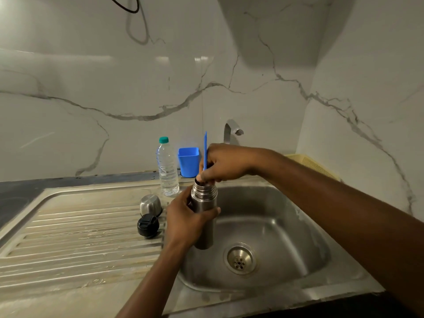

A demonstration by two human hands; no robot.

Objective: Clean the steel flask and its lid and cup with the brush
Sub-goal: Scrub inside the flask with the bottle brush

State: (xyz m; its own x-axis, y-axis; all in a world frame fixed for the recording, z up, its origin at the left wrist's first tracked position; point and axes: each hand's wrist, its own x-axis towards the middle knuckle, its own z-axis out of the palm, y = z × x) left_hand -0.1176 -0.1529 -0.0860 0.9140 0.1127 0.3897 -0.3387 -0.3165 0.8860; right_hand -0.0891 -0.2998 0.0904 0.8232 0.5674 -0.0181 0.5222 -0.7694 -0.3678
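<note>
Over the sink [282, 228], my left hand [184, 218] curls round the steel flask [204, 200] at mid-body; my right hand [223, 164] pinches the brush [205, 150] handle above its mouth. Rigid, smooth steel (likely slippery wet): grip below the threads. The cup [151, 204] and lid [148, 225] sit left, on the drainboard [80, 237].

Walls [91, 76]: white marble, grey-veined, glossy, caught reflected light. Steel sink [286, 226] had a ribbed drainboard [68, 237] at left. Tap [230, 131] stood behind. Dark countertop [18, 193] lay far left. Black cable [128, 5] hung above.
</note>
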